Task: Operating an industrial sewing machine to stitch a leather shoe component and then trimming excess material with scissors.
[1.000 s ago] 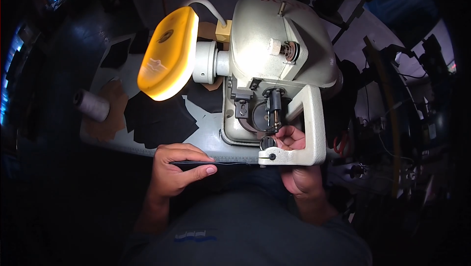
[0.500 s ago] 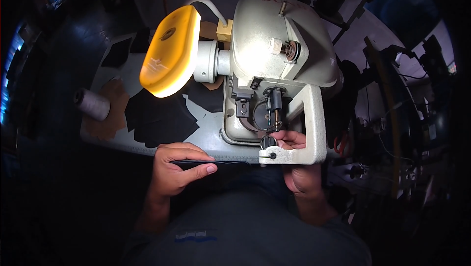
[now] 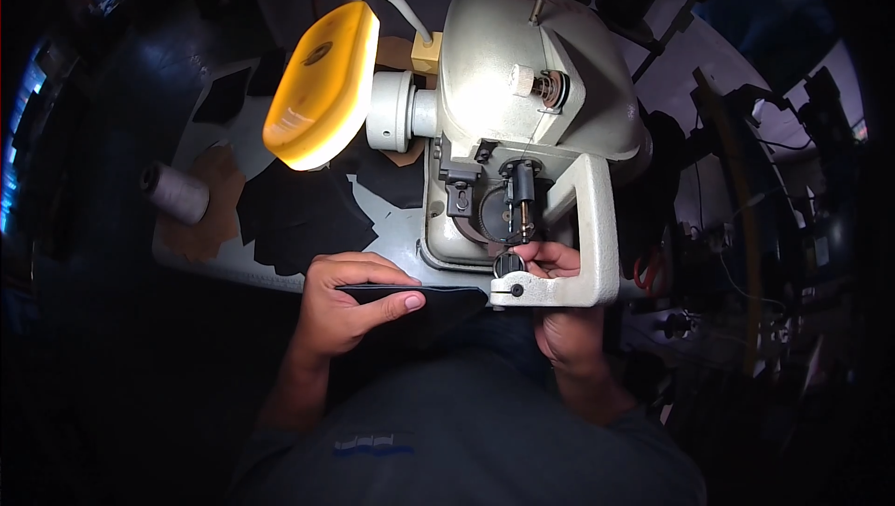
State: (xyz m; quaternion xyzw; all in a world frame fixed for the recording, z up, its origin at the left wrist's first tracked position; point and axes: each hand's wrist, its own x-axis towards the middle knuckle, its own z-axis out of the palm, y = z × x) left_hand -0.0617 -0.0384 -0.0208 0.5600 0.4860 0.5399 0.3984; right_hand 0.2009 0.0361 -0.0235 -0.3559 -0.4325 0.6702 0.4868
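My left hand [image 3: 347, 312] pinches the edge of a thin, dark, flat piece [image 3: 447, 303], leather or cloth, between thumb and fingers. The piece stretches right to the lower arm of a pale sewing machine [image 3: 475, 49]. My right hand [image 3: 571, 336] reaches up behind the machine's bracket [image 3: 599, 235]. Its fingertips are drawn together beside the small ridged feed disc [image 3: 509, 265], just below the needle area. The bracket hides part of this hand, and what the fingers pinch there cannot be made out.
A lit yellow lamp [image 3: 322, 86] juts out left of the machine. Black cut pieces [image 3: 303, 217], brown cut pieces [image 3: 219, 203] and a thread cone [image 3: 175, 194] lie on the grey table [image 3: 396, 235]. Red-handled scissors [image 3: 648, 271] are at the right, among dark equipment.
My left hand has shifted slightly right and up with the dark piece, whose face now shows more. My right fingers stay by the disc, moved only a little.
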